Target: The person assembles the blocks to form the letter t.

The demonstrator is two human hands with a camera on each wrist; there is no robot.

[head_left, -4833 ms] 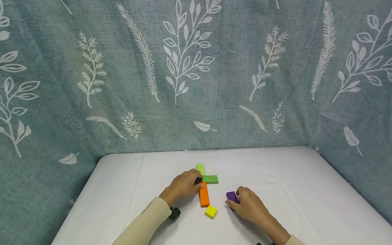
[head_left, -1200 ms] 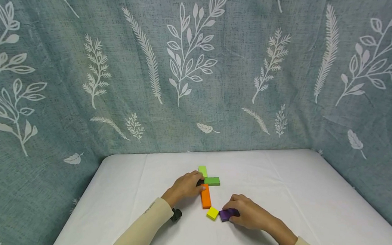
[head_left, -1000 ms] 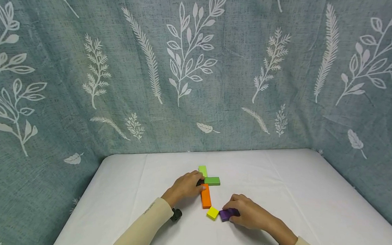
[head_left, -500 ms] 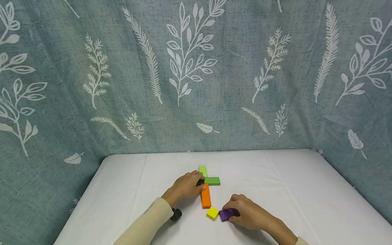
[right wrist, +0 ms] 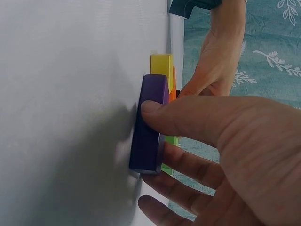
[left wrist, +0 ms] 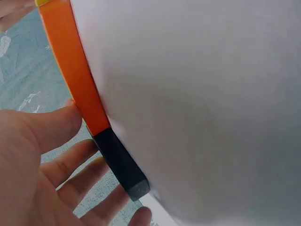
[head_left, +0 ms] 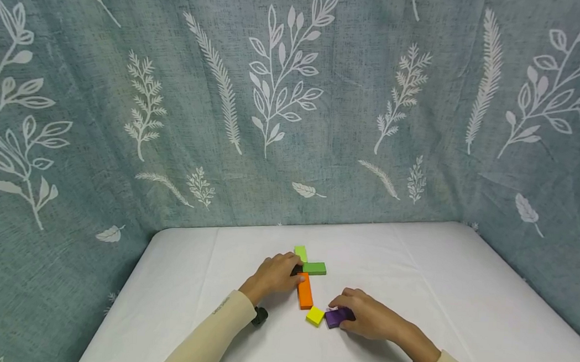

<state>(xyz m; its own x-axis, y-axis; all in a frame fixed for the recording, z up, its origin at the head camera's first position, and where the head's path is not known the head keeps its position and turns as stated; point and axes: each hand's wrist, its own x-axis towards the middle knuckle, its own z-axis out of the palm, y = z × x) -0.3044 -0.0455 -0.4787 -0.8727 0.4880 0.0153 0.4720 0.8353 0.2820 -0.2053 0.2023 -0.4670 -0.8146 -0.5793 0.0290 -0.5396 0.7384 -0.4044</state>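
Observation:
A person's left hand point(head_left: 275, 273) bends over a black block point(head_left: 297, 269); its fingers hold the block, while the thumb touches the end of an orange block point(head_left: 305, 291). In the left wrist view the black block point(left wrist: 121, 162) and orange block point(left wrist: 77, 70) lie end to end. On the right, the other hand point(head_left: 367, 315) grips a purple block point(head_left: 337, 317) that lies by a yellow block point(head_left: 315, 316). In the right wrist view the thumb presses one face of the purple block point(right wrist: 149, 132), fingers behind it.
Beyond the black block lie a light green block point(head_left: 301, 253) and a darker green block point(head_left: 314, 268). All rest on a white-covered table point(head_left: 405, 254). A patterned curtain point(head_left: 343, 129) hangs behind. Each wrist wears a dark camera.
Since the oldest frame, the right hand has brought the purple block nearer and leftward to the yellow block. The left hand keeps its place. Over the last second almost nothing moves.

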